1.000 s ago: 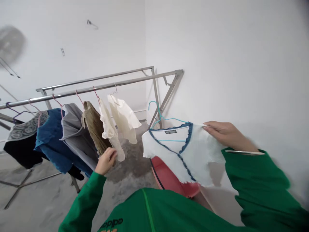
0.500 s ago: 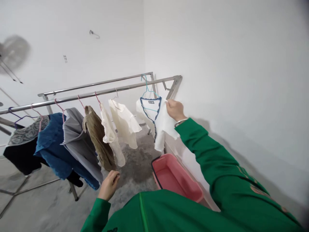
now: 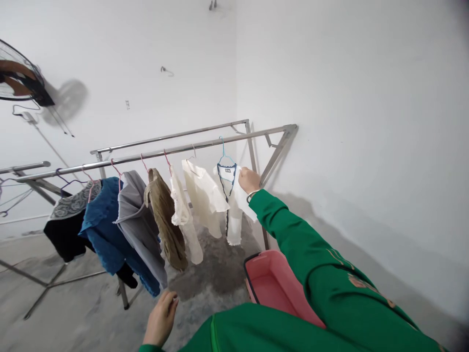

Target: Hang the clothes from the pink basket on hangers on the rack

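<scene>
A white top with dark blue trim [image 3: 234, 220] hangs from a light blue hanger [image 3: 222, 152] near the right end of the clothes rack's bar [image 3: 249, 137]. My right hand [image 3: 249, 180] pinches this top at its shoulder. Low in front of the hanging clothes, my left hand [image 3: 161, 315] is loosely closed, with nothing visible in its fingers. To the left of the trimmed top hang a cream top [image 3: 203, 195], a lacy white garment [image 3: 183, 210] and an olive-brown garment [image 3: 164, 220].
Further left hang a grey garment [image 3: 137, 210], a blue garment [image 3: 106, 230] and a black one with a patterned top [image 3: 64, 239]. On the floor below my right arm stands a pink basket [image 3: 271, 278]. A fan [image 3: 18, 78] is at upper left. White walls meet behind the rack.
The trimmed top's hanger has slid left along the bar, closer to the cream top, with my right hand still on the shoulder. The view has shifted left, showing more of the fan.
</scene>
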Available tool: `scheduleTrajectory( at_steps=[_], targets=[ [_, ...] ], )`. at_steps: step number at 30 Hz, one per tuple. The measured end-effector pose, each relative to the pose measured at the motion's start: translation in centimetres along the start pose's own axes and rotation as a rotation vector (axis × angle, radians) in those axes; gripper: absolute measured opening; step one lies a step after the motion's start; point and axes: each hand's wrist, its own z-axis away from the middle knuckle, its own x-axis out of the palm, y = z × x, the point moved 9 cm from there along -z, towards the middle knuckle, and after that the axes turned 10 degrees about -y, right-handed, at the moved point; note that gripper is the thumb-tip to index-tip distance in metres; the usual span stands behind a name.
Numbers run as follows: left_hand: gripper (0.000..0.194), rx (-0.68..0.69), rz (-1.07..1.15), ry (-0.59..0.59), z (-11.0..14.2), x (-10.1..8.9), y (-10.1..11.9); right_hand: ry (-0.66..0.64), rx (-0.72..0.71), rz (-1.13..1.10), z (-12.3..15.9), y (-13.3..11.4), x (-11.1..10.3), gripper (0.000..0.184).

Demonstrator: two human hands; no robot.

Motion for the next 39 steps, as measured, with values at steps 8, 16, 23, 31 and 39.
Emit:
scheduleTrajectory(
  at_steps=[8, 16, 23, 31, 39],
  targets=[
    [0.032, -0.013, -0.120, -0.120, -1.2, 2.2, 0.2, -0.039, 0.006, -0.016, 0.9, -0.1, 2.2, 0.037],
    [0.030, -0.005, -0.168, -0.237, -1.5, 3.0, 0.8, -0.014, 0.033, -0.009, 0.4, 0.7, 1.8, 0.038],
    [0.029, -0.017, -0.236, -0.282, -1.6, 3.8, 0.8, -0.013, -0.018, 0.006, 0.5, 0.3, 2.3, 0.036],
    [0.030, -0.059, -0.315, -0.377, -1.5, 4.4, 1.7, 0.006, -0.037, 0.004, 0.5, -0.4, 2.4, 0.035],
    [0.026, -0.157, -0.364, -0.505, -0.7, 5.2, 2.2, 0.029, -0.043, 0.019, 0.9, -0.4, 2.6, 0.034]
  ],
)
